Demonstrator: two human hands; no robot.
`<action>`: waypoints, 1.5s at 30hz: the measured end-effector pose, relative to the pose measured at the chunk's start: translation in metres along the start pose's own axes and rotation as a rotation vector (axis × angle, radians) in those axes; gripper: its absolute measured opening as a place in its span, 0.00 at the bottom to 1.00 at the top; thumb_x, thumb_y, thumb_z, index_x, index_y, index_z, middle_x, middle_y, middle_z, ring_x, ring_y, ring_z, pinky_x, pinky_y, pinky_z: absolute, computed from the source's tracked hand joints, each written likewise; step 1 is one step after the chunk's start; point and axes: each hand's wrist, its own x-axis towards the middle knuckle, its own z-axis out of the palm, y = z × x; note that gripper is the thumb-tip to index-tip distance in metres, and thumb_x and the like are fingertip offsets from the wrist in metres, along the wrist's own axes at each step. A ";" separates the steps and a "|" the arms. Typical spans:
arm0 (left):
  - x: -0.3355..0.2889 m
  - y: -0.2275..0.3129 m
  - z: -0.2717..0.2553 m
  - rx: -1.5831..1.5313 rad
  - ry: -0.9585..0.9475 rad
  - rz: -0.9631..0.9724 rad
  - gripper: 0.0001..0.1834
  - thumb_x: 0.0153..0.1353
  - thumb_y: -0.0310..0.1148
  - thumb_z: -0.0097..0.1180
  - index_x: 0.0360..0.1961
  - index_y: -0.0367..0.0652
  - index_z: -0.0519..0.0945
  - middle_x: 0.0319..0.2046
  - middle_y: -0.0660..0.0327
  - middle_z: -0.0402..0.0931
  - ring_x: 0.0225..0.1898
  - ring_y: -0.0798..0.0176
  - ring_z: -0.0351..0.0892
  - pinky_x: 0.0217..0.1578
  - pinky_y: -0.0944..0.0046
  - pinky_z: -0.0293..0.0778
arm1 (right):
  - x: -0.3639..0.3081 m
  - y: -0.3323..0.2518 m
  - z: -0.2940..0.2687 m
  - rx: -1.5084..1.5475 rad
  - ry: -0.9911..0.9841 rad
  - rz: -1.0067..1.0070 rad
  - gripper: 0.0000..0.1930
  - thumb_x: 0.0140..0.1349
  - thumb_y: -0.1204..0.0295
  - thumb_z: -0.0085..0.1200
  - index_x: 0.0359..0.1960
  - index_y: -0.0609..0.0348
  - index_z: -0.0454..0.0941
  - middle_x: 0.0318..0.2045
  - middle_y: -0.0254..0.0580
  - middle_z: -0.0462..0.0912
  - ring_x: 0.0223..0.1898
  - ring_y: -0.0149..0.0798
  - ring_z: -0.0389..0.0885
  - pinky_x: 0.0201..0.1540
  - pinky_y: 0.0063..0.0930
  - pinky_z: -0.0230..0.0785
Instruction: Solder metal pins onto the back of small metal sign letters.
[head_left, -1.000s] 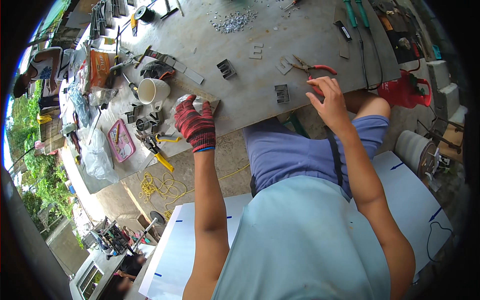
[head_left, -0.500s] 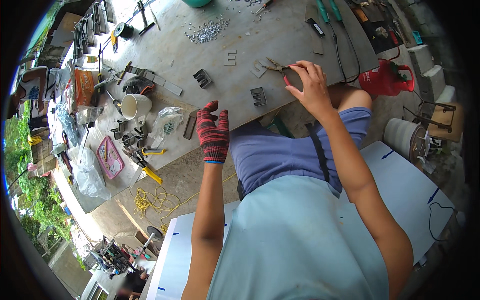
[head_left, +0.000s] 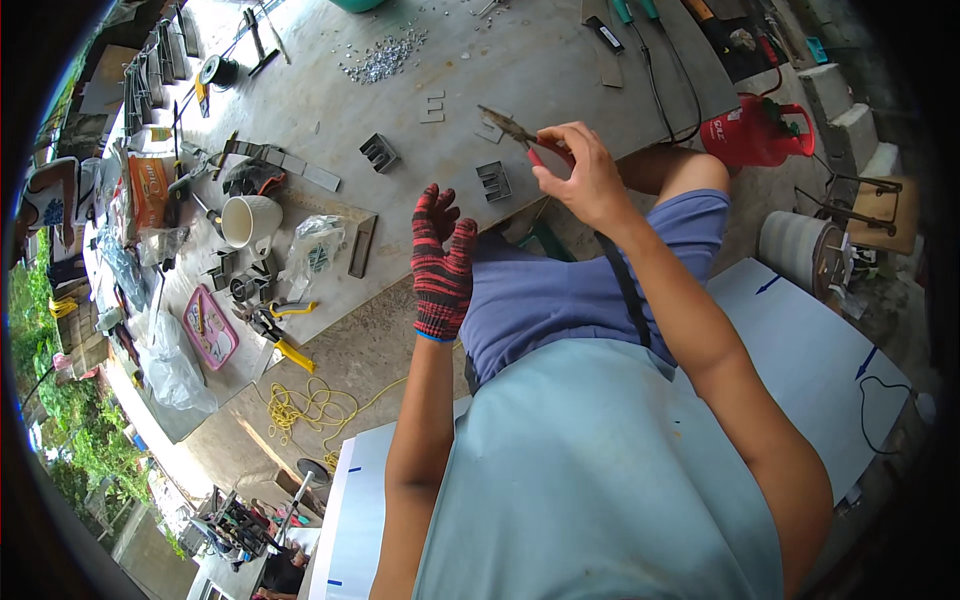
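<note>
My bare right hand [head_left: 585, 175] is closed on pliers [head_left: 510, 126] with red handles, above the table's near edge. Their jaws point away to the left, over a small flat metal cutout [head_left: 488, 133] that they partly cover. My left hand [head_left: 441, 265], in a red and black striped glove, is raised by the table edge, holding nothing, its fingers bent and apart. Between the hands stands a metal letter E with raised walls [head_left: 493, 182]. A second walled letter E [head_left: 379, 153] is farther left. Beyond them lies a flat letter E plate [head_left: 432, 106].
Small metal bits [head_left: 386, 57] are heaped at the far side. On the left are a white mug [head_left: 250, 220], yellow-handled snips [head_left: 278, 330], a pink tray [head_left: 211, 327] and plastic bags [head_left: 172, 362]. A red gas cylinder [head_left: 757, 136] stands at the right.
My right hand has drawn the pliers up and nearer, and their jaws now look closer together. My gloved left hand has risen slightly, turning its fingers upward. The view has shifted a little.
</note>
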 end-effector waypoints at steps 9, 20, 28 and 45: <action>0.006 0.010 0.006 -0.227 -0.106 0.009 0.17 0.79 0.38 0.48 0.58 0.37 0.77 0.53 0.55 0.81 0.55 0.62 0.79 0.58 0.58 0.73 | -0.047 -0.061 0.032 0.265 -0.217 -0.260 0.29 0.51 0.70 0.75 0.56 0.56 0.79 0.52 0.42 0.78 0.57 0.47 0.77 0.61 0.39 0.71; 0.080 -0.024 -0.053 1.114 -0.083 0.371 0.15 0.56 0.34 0.68 0.45 0.45 0.83 0.41 0.53 0.79 0.45 0.45 0.78 0.47 0.45 0.73 | -0.006 0.017 0.035 -0.173 -0.220 -0.217 0.39 0.49 0.68 0.76 0.65 0.54 0.73 0.63 0.35 0.72 0.59 0.45 0.73 0.63 0.40 0.66; 0.099 -0.036 -0.038 1.194 -0.078 0.528 0.17 0.48 0.39 0.72 0.39 0.50 0.82 0.37 0.59 0.79 0.42 0.47 0.78 0.45 0.45 0.69 | 0.003 0.018 0.039 -0.166 -0.259 -0.188 0.39 0.48 0.70 0.75 0.65 0.51 0.75 0.61 0.33 0.75 0.56 0.43 0.73 0.60 0.38 0.65; 0.106 -0.039 -0.034 1.008 -0.154 0.570 0.24 0.45 0.37 0.76 0.44 0.54 0.79 0.33 0.63 0.79 0.38 0.50 0.79 0.42 0.48 0.69 | 0.008 0.019 0.037 -0.160 -0.299 -0.163 0.38 0.44 0.71 0.75 0.63 0.49 0.77 0.57 0.31 0.79 0.53 0.42 0.74 0.55 0.37 0.65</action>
